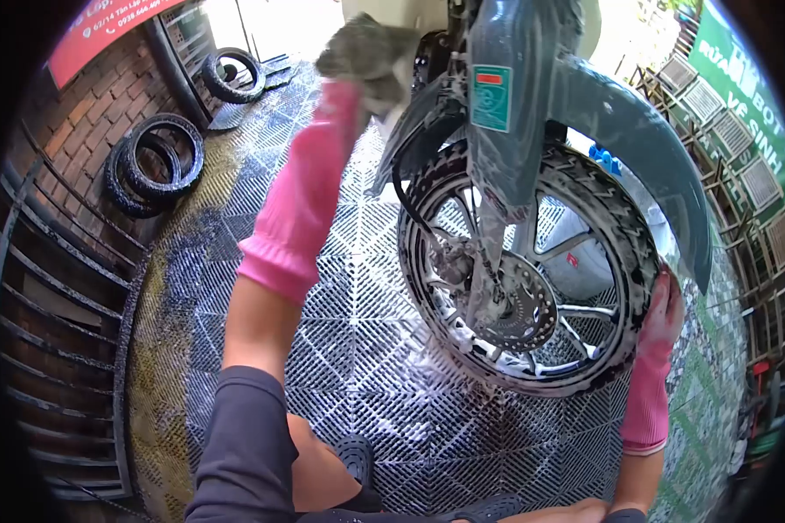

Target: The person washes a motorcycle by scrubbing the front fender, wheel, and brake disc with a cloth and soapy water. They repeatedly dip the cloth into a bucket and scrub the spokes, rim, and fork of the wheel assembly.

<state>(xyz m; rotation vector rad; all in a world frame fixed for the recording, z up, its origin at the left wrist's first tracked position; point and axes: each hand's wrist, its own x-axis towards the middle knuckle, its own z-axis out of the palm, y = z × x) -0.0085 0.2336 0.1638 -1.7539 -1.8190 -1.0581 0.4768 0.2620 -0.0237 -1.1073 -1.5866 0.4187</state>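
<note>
My left hand [338, 106], in a pink rubber glove, is raised beside the motorbike's front fork. It grips a grey, soggy wash cloth [368, 59], blurred by motion, which covers the fingers. My right hand [663, 307], gloved in wet pink rubber, grasps the right edge of the front tyre [644, 248]; its fingertips are partly out of sight. Soapy foam streaks the front wheel [576, 312], its brake disc [528, 305] and the fork [504, 174]. A grey-blue front mudguard [645, 122] arches above the tyre.
Loose tyres [161, 157] lean by the brick wall [96, 105] at the left, near a black metal railing [61, 296]. Foam lies on the grid floor mat [349, 366]. Stacked chairs [733, 135] and a green banner [746, 78] line the right side.
</note>
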